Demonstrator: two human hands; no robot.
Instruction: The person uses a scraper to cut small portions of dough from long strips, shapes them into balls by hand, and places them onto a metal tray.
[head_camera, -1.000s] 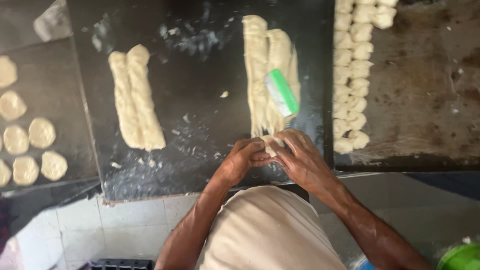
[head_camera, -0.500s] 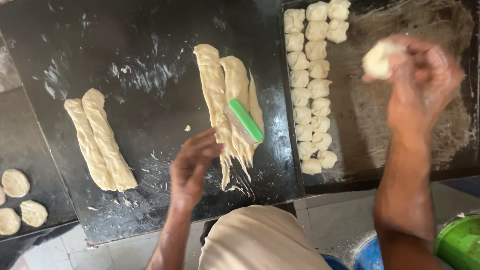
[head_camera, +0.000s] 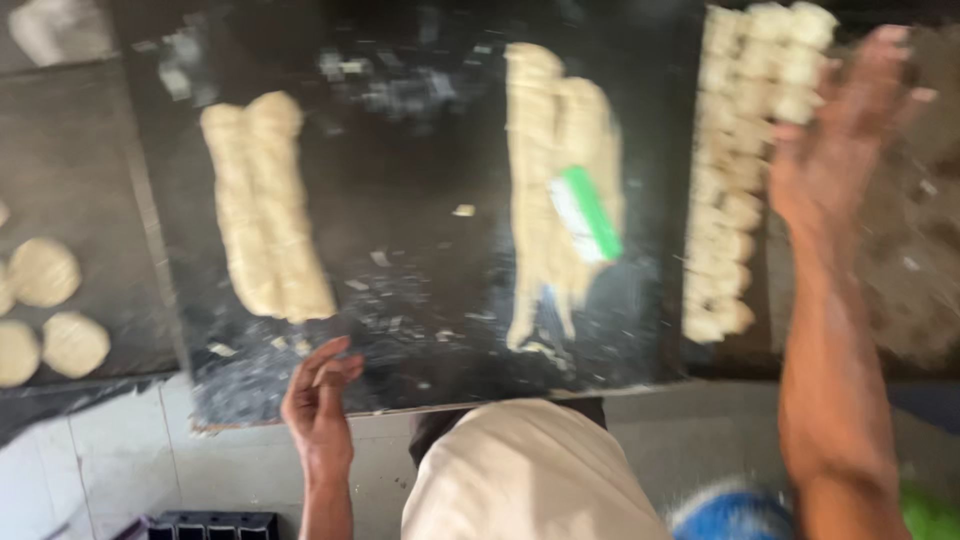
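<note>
Right hand (head_camera: 835, 150) is now hanging empty, fingers spread, over the cut dough pieces (head_camera: 745, 170); its dough ball is gone. Left hand (head_camera: 318, 400) is resting loosely open at the worktop (head_camera: 420, 300) edge. Scraper (head_camera: 588, 212) is lying on uncut dough ropes (head_camera: 555, 170).
</note>
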